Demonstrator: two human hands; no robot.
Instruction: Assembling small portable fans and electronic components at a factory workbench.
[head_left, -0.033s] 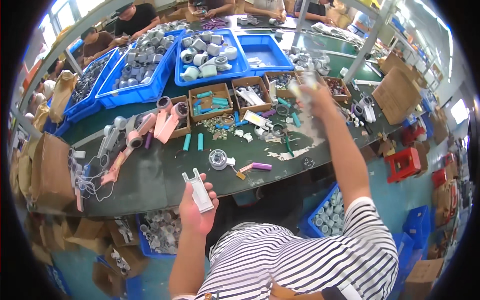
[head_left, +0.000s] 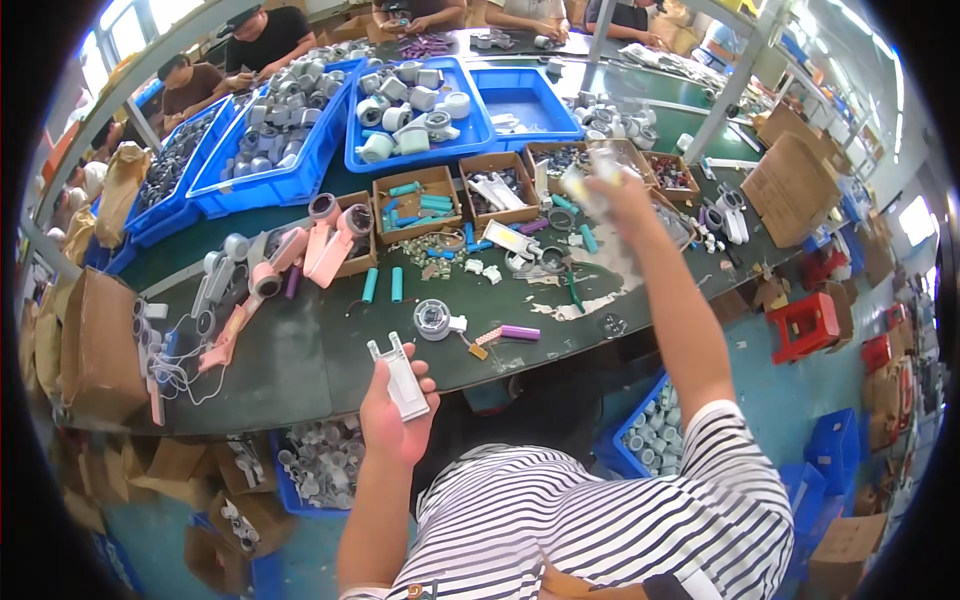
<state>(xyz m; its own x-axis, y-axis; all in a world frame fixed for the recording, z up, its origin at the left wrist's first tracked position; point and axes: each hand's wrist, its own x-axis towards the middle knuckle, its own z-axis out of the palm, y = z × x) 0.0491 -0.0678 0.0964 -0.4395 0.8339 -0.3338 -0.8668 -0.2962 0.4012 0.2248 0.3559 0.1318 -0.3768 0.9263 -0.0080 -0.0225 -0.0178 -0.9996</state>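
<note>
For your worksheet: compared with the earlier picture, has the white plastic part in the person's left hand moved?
No. The white plastic part in the left hand sits at the same spot against the green table's near edge.

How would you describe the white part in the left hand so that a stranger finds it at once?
Start at the dark green table and go to its near edge. There the left hand holds a flat white plastic piece. Unlike the round parts nearby, it is long, with two prongs on top.
</note>
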